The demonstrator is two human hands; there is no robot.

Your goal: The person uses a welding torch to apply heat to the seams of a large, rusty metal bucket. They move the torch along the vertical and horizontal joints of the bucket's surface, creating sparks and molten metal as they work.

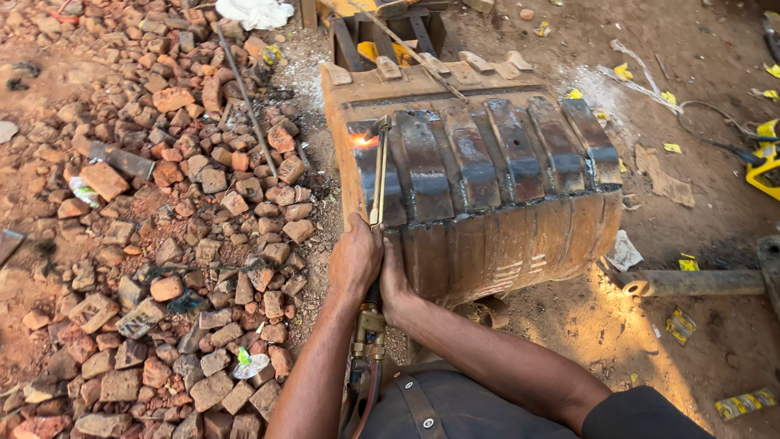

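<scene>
A rusty steel excavator bucket (487,187) lies upside down on the dirt, with dark welded wear strips across its back. I hold a brass cutting torch (378,183) with both hands. My left hand (354,258) wraps the torch tubes from the left. Beside it, my right hand (393,280) grips the same torch and rests against the bucket's rounded side. The torch tip meets the leftmost strip, where a bright orange glow (363,141) shows. The torch's brass valve body (369,333) and hoses run back toward me.
A heap of broken red bricks (179,228) covers the ground on the left, with a thin steel rod (244,93) lying across it. A rusty pipe (691,282) lies right of the bucket. Yellow scraps, a cable and a yellow tool (765,167) sit at the far right.
</scene>
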